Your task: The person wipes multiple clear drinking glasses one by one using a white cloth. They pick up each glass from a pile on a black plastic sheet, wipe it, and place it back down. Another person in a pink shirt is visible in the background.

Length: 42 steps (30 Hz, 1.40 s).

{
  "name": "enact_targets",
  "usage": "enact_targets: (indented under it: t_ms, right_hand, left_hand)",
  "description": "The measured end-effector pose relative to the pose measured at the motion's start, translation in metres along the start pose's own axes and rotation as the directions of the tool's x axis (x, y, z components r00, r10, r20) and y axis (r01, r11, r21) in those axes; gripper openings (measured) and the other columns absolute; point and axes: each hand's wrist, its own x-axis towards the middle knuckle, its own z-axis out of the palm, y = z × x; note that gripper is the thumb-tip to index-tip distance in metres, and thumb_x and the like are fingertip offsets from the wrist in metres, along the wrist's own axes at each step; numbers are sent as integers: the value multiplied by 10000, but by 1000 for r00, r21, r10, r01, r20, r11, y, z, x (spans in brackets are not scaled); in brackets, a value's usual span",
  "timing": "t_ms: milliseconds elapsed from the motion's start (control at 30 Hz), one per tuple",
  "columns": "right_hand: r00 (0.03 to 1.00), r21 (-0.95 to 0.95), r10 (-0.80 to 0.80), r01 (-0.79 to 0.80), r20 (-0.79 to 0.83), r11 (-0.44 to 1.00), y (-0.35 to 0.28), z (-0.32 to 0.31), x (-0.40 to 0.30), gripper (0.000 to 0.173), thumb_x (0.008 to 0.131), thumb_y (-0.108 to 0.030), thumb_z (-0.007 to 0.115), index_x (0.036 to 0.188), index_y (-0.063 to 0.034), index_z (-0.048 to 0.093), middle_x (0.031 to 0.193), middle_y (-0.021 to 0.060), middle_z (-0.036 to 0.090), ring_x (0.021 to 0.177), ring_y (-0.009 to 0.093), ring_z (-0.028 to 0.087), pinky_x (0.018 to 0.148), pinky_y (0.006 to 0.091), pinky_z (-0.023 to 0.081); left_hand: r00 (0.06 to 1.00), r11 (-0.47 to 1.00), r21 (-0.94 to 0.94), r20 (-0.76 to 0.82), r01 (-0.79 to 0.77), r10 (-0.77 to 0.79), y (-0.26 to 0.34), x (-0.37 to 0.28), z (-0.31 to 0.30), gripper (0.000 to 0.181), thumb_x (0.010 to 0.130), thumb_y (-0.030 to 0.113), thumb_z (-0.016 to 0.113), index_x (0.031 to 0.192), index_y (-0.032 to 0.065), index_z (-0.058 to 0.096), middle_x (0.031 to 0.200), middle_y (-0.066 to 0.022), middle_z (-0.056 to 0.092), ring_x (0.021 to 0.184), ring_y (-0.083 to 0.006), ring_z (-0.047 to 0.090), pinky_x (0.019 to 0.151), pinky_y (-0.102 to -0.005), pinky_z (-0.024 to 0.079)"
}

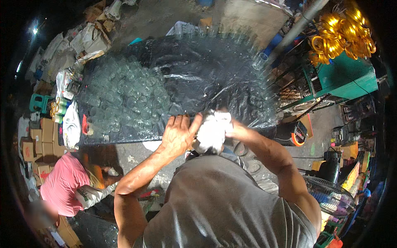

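Note:
A bright white cloth [212,131] is bunched close to my body, at the near edge of a table covered in black plastic sheeting [198,83]. My right hand [234,127], blurred, grips the cloth from the right side. At the cloth's left, my left hand [181,133] has its fingers spread over the table edge, its thumb against the cloth; whether it holds anything is hard to see. Many clear drinking glasses [133,96] stand crowded on the table's left half. More glasses line the far and right edges, among them one clear glass [260,61] at the upper right.
A person in a pink shirt [66,184] is low at the left, near stacked cardboard boxes [46,136]. A white plastic bag [72,125] lies at the table's left end. On the right are a black fan [328,195], a green metal cabinet [347,77] and hanging golden rings [341,37].

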Motion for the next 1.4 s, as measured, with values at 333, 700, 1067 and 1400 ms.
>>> enact_targets:
  t_ms: [333, 700, 1067, 1400]
  right_hand:
    - [877, -664, -469, 413, 105, 623, -65, 95, 6, 636, 931, -195, 660, 1479, -3, 399, 1501, 277, 422, 1469, 390, 359, 1179, 502, 327]
    - [815, -687, -579, 425, 8, 589, -83, 55, 50, 411, 938, -147, 623, 1305, 23, 549, 1300, 280, 579, 1209, 433, 592, 1031, 488, 461]
    - [970, 707, 203, -51, -132, 706, 10, -111, 143, 427, 966, -402, 654, 1210, -53, 637, 1149, 85, 687, 1037, 232, 690, 874, 409, 604]
    - [747, 465, 346, -56, -567, 883, 34, -178, 206, 311, 962, -254, 702, 1073, 35, 674, 952, 98, 713, 792, 210, 686, 695, 380, 562]
  left_hand:
    - [689, -625, -779, 428, -47, -585, -10, 20, 30, 410, 916, 102, 718, 1296, 32, 583, 1134, -69, 679, 1062, -160, 625, 944, -319, 499]
    - [628, -181, -966, 25, -186, -778, -61, 97, 60, 328, 983, 205, 692, 1243, 20, 618, 1099, -41, 686, 960, -114, 618, 873, -278, 497]
    - [976, 576, -798, 70, 178, -205, -45, 177, 100, 812, 818, 114, 815, 1488, 7, 370, 1451, -264, 487, 1393, -442, 447, 1167, -481, 390]
    - [658, 356, -802, 59, 479, -751, -176, 261, 235, 791, 786, 172, 871, 1410, -6, 419, 1320, -205, 606, 1219, -356, 609, 1034, -443, 484]
